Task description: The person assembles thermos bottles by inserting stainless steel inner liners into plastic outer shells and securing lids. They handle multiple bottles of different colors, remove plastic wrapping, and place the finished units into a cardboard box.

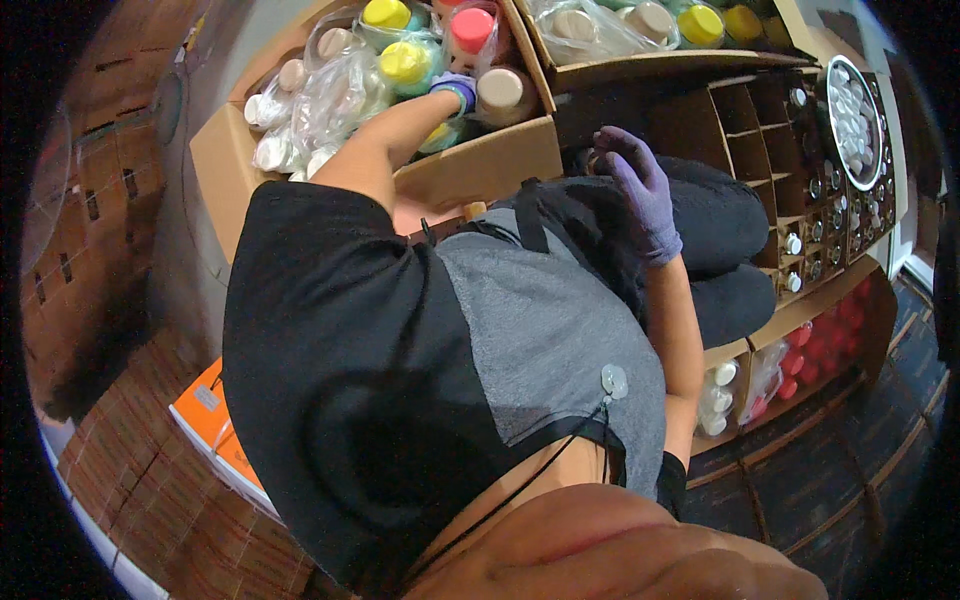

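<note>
My left hand (458,92), in a purple glove, reaches into an open cardboard box (490,160) of capped bottles at the top left. Its fingers are hidden among the bottles, so I cannot see what they hold, if anything. Close beside it stand a beige-capped bottle (502,95) and a yellow-capped bottle (405,62); a pink-capped bottle (473,30) is just beyond. Over my legs hovers my right hand (642,195), also gloved in purple, open with its fingers apart and nothing visible in them.
Clear plastic bags (340,100) wrap bottles in the left box. A second box (640,70) adjoins it. On the right, a divided carton (770,150) holds small capped bottles, with a round tray of white pieces (852,125) on top. Below sits a box of red-capped bottles (820,345).
</note>
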Demonstrator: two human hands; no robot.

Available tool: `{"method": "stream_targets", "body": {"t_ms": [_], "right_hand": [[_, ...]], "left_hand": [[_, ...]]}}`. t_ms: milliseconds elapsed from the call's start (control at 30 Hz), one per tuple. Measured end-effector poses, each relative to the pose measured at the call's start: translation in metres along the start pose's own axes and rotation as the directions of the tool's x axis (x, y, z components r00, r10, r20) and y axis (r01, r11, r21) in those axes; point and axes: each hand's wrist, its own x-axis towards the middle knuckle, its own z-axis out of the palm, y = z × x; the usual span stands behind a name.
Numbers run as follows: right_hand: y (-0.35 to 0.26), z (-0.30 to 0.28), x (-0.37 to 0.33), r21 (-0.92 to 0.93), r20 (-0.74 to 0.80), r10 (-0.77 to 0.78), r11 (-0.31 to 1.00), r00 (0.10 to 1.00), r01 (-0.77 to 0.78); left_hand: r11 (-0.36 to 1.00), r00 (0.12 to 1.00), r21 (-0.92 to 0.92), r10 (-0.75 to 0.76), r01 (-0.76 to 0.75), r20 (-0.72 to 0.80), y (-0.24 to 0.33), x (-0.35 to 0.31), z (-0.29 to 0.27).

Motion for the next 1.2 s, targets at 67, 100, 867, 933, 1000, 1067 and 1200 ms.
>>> {"method": "stream_targets", "body": {"t_ms": [67, 100, 867, 933, 1000, 1067, 1200], "right_hand": [[0.001, -0.001, -0.007, 0.036, -0.018, 0.01, 0.999, 1.0, -0.01], [0.002, -0.002, -0.011, 0.053, -0.023, 0.016, 0.999, 1.0, -0.015], [-0.003, -0.036, -0.169, -0.705, -0.572, -0.58, 0.709, 0.58, 0.014], [0.013, -0.029, -0.188, -0.64, -0.69, -0.598, 0.767, 0.407, 0.043], [0.041, -0.032, -0.201, -0.61, -0.769, -0.526, 0.774, 0.362, -0.169], [0.014, -0.029, -0.197, -0.549, -0.823, -0.501, 0.823, 0.269, -0.146], [0.027, -0.035, -0.195, -0.387, -0.897, -0.391, 0.92, 0.204, 0.061]], "left_hand": [[1.0, 0.999, 0.018, -0.022, 0.022, -0.032, 0.002, 0.006, -0.015], [0.995, 0.997, 0.089, 0.045, -0.04, -0.059, -0.002, 0.0, -0.015], [-0.205, 0.135, -0.584, 0.865, -0.786, -0.484, 0.276, -0.3, -0.159], [-0.238, -0.118, -0.478, 0.956, -0.846, -0.267, 0.281, -0.299, -0.167], [-0.276, -0.253, -0.277, 0.961, -0.92, -0.116, 0.282, -0.297, -0.178], [-0.479, -0.416, -0.146, 0.85, -0.865, -0.323, 0.275, -0.3, -0.212], [-0.384, -0.106, -0.337, 0.78, -0.86, -0.616, 0.298, -0.252, -0.211]]}}
